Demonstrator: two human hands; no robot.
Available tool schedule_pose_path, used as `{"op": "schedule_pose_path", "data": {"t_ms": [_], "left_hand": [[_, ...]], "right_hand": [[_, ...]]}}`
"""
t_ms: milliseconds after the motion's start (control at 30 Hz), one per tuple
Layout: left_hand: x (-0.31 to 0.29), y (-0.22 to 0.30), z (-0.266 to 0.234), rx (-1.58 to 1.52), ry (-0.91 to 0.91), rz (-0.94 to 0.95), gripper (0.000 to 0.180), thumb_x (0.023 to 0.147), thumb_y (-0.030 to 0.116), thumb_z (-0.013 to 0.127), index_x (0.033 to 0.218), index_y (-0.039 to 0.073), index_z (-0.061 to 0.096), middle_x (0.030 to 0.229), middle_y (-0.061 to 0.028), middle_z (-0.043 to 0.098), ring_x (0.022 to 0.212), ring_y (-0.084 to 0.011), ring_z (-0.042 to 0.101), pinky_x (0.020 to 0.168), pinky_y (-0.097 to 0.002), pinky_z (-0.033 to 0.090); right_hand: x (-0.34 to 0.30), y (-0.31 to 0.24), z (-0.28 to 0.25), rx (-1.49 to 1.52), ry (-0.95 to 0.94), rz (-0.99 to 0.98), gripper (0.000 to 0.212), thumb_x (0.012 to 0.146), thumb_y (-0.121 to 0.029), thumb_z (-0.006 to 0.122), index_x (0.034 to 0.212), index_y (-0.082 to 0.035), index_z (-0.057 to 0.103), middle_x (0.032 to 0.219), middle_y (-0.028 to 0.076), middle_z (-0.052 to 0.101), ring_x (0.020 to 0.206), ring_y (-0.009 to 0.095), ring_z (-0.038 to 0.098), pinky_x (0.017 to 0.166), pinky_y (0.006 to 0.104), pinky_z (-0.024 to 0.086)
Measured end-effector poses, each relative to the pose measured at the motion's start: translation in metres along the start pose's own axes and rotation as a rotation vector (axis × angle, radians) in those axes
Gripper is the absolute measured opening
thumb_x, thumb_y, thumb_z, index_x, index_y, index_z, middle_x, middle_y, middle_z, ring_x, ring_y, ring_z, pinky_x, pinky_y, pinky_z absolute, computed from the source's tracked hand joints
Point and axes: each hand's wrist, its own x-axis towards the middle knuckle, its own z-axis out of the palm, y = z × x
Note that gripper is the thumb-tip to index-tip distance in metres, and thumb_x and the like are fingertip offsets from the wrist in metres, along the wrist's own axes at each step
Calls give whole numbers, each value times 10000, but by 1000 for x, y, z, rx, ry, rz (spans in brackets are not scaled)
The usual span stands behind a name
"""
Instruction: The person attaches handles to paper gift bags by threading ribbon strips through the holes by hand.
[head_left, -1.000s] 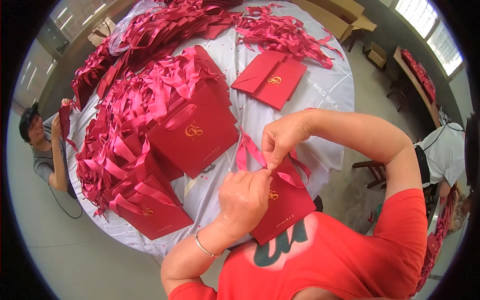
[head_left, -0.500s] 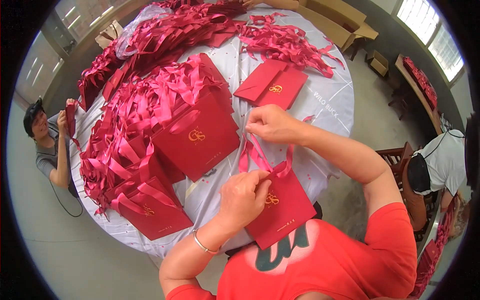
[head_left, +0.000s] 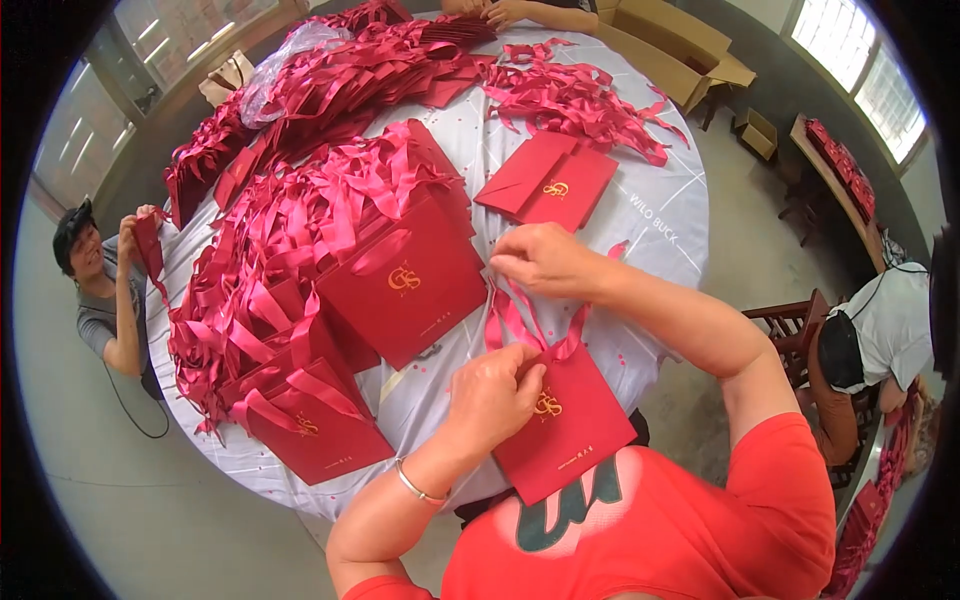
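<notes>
Bag point(head_left: 575, 455) deep red, emblem point(head_left: 547, 405) gold; ribbon point(head_left: 575, 332) pink; tablecloth point(head_left: 685, 212) pale grey, white-lined; shirt point(head_left: 720, 520) bright red.

Round table point(head_left: 682, 200) under a pale cloth takes up mid-room. Floor point(head_left: 130, 520) is smooth grey, scuffed-looking right of the table. Right wall point(head_left: 768, 62): dark grey below, white above. Barred window point(head_left: 892, 115) up there, bright daylight, near blown out. Long wooden bench table point(head_left: 843, 190) along that wall. Dark wooden chair point(head_left: 785, 318) nearer. Left side: glass panes point(head_left: 85, 130), streaky reflections.
</notes>
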Motion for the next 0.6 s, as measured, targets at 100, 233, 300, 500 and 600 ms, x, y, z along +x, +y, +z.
{"op": "schedule_pose_path", "data": {"t_ms": [100,233,300,500,600], "left_hand": [[0,-3,-1,-20,-37,-57,181,845,185,687,941,32,693,830,-179,706,781,-347,692,694,-423,534],[2,1,-4,-12,-56,-78,183,846,204,690,921,37,691,781,-178,692,755,-353,683,675,-432,521],[3,3,-3,-21,-64,-83,180,847,208,688,910,40,691,768,-176,689,744,-356,681,669,-437,517],[4,3,-4,49,-67,-137,204,830,247,700,850,44,685,740,-166,688,715,-362,672,668,-456,510],[3,2,-3,60,-37,-150,212,820,256,702,832,45,683,716,-161,684,710,-366,672,666,-461,510]], "right_hand": [[-27,-16,-30,10,-98,-54,295,855,-278,706,983,-13,696,856,139,672,788,266,650,714,358,509],[-74,-14,-58,-216,-222,-354,307,748,-285,808,890,-46,679,956,114,655,919,286,618,849,396,480],[-83,-12,-68,-255,-252,-361,272,725,-244,815,876,-69,671,954,85,653,961,285,606,893,403,455],[-104,-77,-106,111,-402,261,221,765,-60,768,954,-68,653,869,61,672,797,173,642,773,299,478],[-124,-68,-106,600,-371,183,289,754,-2,774,1010,4,642,853,43,674,759,136,638,740,268,485]]}}
